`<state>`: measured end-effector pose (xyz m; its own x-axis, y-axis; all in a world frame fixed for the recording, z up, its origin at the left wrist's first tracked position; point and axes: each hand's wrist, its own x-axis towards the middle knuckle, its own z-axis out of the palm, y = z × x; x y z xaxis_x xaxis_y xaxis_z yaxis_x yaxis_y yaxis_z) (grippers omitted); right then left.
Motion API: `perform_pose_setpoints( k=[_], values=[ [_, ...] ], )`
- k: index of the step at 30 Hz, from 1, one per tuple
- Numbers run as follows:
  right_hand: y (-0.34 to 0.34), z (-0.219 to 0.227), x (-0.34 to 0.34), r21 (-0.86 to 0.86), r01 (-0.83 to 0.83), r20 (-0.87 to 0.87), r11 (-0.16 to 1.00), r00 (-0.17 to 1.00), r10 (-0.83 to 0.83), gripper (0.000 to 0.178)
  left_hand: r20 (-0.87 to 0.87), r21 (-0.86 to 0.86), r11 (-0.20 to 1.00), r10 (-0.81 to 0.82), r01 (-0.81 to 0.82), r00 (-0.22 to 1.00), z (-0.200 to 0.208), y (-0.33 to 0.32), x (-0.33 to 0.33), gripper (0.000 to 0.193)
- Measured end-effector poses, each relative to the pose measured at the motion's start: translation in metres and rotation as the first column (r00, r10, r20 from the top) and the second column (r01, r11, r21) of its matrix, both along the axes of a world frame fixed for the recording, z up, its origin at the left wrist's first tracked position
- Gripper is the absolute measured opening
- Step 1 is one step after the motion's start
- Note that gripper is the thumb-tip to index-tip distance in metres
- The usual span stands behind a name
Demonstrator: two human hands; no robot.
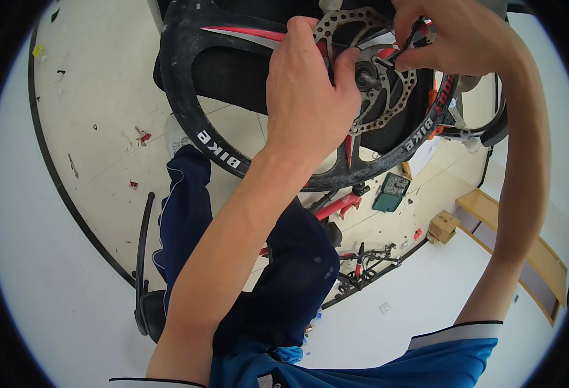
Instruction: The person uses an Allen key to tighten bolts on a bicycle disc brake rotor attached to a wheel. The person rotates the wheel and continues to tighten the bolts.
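A black bicycle wheel (185, 103) with broad spokes and red accents lies on a black padded surface (229, 76) in front of me. At its hub sits a perforated metal brake disc (397, 107), with the threaded axle (369, 79) sticking out. My left hand (310, 97) is closed over a spoke and the disc's left side, its thumb near the axle; the fingertips are partly hidden. My right hand (459, 42) pinches a slim black tool (412, 37), which looks like a hex key, against the disc's right side close to the hub.
Below the wheel, a red frame part (339, 205) and an open green case (391, 193) of small parts lie on the floor. A black bike frame (362, 265) leans by the wall, near a cardboard box (443, 226). Scraps litter the floor at left, beside a black chair arm (144, 246).
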<state>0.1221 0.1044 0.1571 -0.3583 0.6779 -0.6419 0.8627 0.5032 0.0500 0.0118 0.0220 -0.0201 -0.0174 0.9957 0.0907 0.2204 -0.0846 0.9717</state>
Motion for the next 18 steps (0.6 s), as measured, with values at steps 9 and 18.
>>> perform_pose_setpoints(
  k=[9, 18],
  values=[
    [0.014, -0.004, 0.003, -0.136, 0.181, 0.026, 0.974, 0.983, -0.179, 0.036, 0.032, -0.040, 0.999, -0.019, 0.020, 0.999, -0.001, 0.000, 0.000, 0.035],
    [-0.020, -0.038, 0.048, 0.099, 0.243, -0.362, 0.965, 0.912, -0.193, 0.022, 0.011, -0.017, 1.000, -0.004, 0.004, 1.000, 0.000, 0.000, -0.002, 0.038]
  ],
)
